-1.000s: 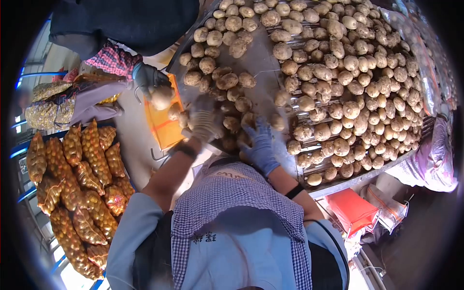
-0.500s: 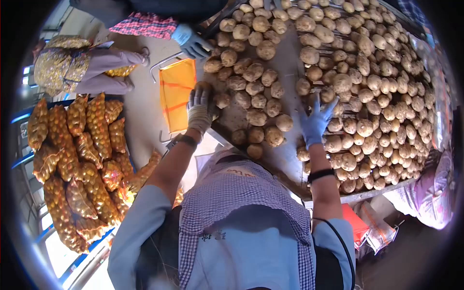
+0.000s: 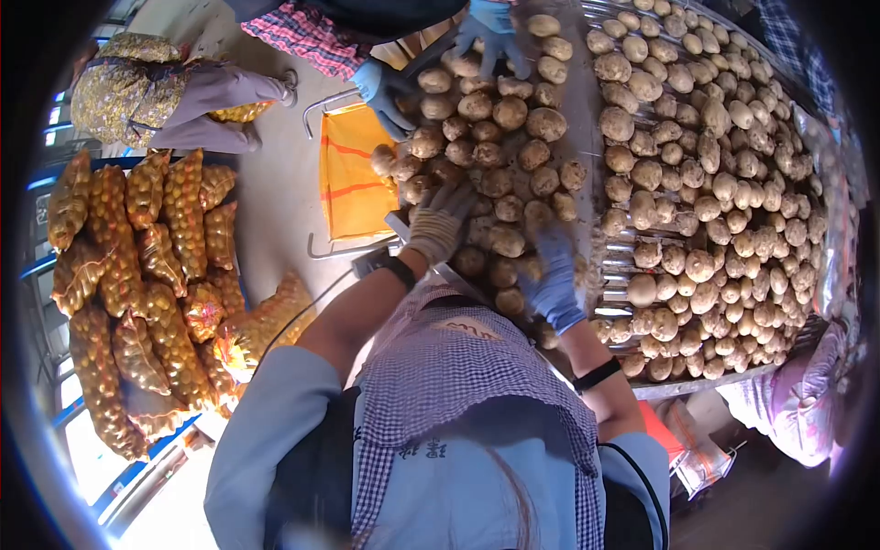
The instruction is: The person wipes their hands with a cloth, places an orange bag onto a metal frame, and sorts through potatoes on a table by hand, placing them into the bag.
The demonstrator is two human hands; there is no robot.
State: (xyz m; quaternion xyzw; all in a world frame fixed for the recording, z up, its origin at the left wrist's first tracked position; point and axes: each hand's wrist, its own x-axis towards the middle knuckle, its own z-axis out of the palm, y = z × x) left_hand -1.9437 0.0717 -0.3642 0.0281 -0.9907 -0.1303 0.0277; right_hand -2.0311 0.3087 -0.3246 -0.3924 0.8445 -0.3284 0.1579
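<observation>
Dirt-covered potatoes (image 3: 496, 182) lie on a metal sorting surface (image 3: 587, 119) in front of me. My left hand (image 3: 438, 223), in a pale glove with grey fingers, rests with fingers stretched out over potatoes near the left edge. My right hand (image 3: 554, 280), in a blue glove, is among potatoes at the near side, thumb apart from the fingers; it is blurred by motion. Whether its fingertips touch a potato is hard to see. An orange-yellow mesh bag (image 3: 353, 174) hangs on a metal frame beside the left edge.
Across from me, a co-worker's two gloved hands (image 3: 493, 38) reach among the potatoes. Many more potatoes (image 3: 724, 188) cover a bar rack (image 3: 616, 286) on the right. Filled potato sacks (image 3: 124, 243) are stacked at left, where another person (image 3: 137, 96) bends over.
My right hand has moved left off the rack side to the nearer potatoes. My left hand has shifted right onto the potatoes. The co-worker's hand has come further in, and potatoes have shifted.
</observation>
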